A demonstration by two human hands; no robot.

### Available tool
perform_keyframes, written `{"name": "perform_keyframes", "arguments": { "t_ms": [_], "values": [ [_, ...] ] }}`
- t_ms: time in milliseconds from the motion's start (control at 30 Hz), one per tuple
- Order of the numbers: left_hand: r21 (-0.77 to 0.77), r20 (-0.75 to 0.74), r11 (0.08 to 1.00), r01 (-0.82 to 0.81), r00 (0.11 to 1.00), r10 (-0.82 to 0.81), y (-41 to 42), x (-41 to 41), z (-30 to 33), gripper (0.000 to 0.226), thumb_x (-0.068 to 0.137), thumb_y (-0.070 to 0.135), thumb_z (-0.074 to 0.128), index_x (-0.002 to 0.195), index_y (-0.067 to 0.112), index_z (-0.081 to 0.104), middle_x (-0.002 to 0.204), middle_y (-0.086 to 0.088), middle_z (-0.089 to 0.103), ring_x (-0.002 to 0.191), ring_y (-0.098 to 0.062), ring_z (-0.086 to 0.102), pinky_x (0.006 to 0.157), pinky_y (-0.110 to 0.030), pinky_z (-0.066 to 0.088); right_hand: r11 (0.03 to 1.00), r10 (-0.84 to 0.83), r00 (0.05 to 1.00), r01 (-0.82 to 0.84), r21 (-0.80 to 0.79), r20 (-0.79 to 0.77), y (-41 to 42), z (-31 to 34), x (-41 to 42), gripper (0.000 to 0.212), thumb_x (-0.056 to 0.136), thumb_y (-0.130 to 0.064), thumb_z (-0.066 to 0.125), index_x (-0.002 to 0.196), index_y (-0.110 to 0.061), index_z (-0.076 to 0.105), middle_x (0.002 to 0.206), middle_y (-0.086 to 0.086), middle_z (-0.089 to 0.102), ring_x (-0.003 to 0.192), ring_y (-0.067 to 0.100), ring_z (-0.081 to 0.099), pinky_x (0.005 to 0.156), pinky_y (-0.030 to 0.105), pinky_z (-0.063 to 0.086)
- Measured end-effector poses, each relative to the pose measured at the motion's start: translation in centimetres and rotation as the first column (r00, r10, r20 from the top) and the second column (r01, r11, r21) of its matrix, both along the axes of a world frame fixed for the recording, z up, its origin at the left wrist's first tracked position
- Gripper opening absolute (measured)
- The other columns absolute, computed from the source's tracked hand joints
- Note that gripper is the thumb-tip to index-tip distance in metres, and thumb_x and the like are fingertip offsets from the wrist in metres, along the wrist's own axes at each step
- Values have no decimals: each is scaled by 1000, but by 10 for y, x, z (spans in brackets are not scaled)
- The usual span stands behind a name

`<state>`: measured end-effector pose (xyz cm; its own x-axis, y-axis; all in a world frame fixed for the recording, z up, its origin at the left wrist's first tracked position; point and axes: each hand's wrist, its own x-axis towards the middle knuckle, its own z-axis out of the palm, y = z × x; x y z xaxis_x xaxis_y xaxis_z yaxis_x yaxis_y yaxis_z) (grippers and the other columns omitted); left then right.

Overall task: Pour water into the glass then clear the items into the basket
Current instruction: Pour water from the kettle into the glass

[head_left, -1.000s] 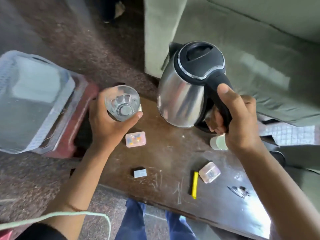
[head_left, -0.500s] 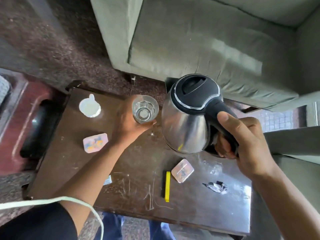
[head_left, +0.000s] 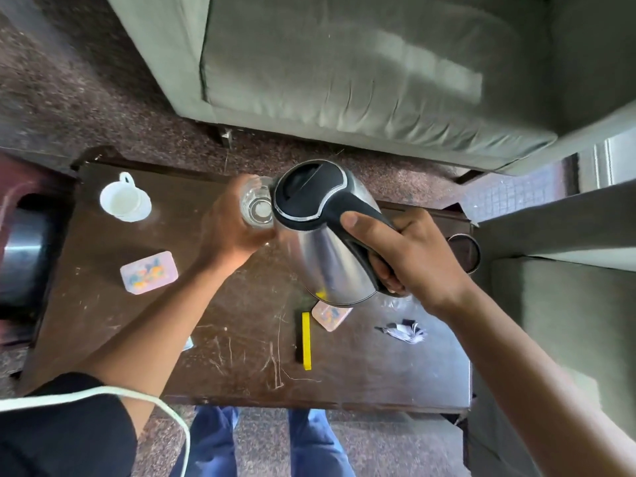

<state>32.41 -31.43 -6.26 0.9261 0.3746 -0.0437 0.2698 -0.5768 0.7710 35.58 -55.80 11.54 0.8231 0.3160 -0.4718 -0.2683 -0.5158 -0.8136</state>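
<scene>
Glass (head_left: 256,210): your left hand (head_left: 227,232) grips it.
Kettle (head_left: 323,235): your right hand (head_left: 409,256) clasps its handle, spout tipped against the glass.

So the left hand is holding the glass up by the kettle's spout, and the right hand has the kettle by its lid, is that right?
Not quite. The head view shows the right hand gripping the kettle by its black handle, not its lid; the lid is untouched. The rest holds: the left hand holds the glass up beside the spout end of the tilted kettle.
</scene>
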Motion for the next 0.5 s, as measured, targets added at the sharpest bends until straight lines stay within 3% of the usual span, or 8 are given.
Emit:
{"name": "perform_keyframes", "arguments": {
  "t_ms": [133, 267, 367, 500],
  "values": [
    [25, -37, 1000, 9, 999, -8, -2, 1, -8, 89, 61, 68, 77, 141, 38, 54, 130, 13, 75, 119, -18, 74, 95, -35, 57, 996, 25, 999, -28, -83, -28, 6, -1, 0, 79, 76, -70, 71, 51, -1, 39, 41, 1, 38, 37, 17, 31, 48, 25, 28],
    [9, -52, 1000, 0, 999, 1, -2, -1, -14, 89, 61, 70, 77, 142, 40, 54, 131, 15, 74, 119, -15, 73, 93, -28, 52, 990, 25, 999, -30, -139, -35, 6, -4, -2, 81, 80, -68, 72, 57, 2, 38, 39, -4, 38, 35, 12, 30, 45, 22, 26],
    [4, -63, 1000, 16, 998, -16, 0, -3, -20, 93, 62, 72, 80, 144, 39, 53, 135, 16, 72, 123, -13, 71, 99, -33, 55, 984, 3, 998, -12, -177, -55, 7, -6, -3, 81, 78, -70, 71, 57, 1, 39, 38, -5, 40, 34, 12, 32, 47, 23, 27],
    [-25, -96, 1000, 15, 995, -17, -6, -7, -28, 95, 60, 74, 80, 145, 40, 51, 136, 17, 71, 125, -12, 70, 98, -33, 53, 975, 2, 998, -16, -223, -63, 10, -2, -2, 70, 77, -72, 71, 51, -11, 49, 36, -5, 44, 32, 11, 35, 48, 25, 30]
  ]
}}
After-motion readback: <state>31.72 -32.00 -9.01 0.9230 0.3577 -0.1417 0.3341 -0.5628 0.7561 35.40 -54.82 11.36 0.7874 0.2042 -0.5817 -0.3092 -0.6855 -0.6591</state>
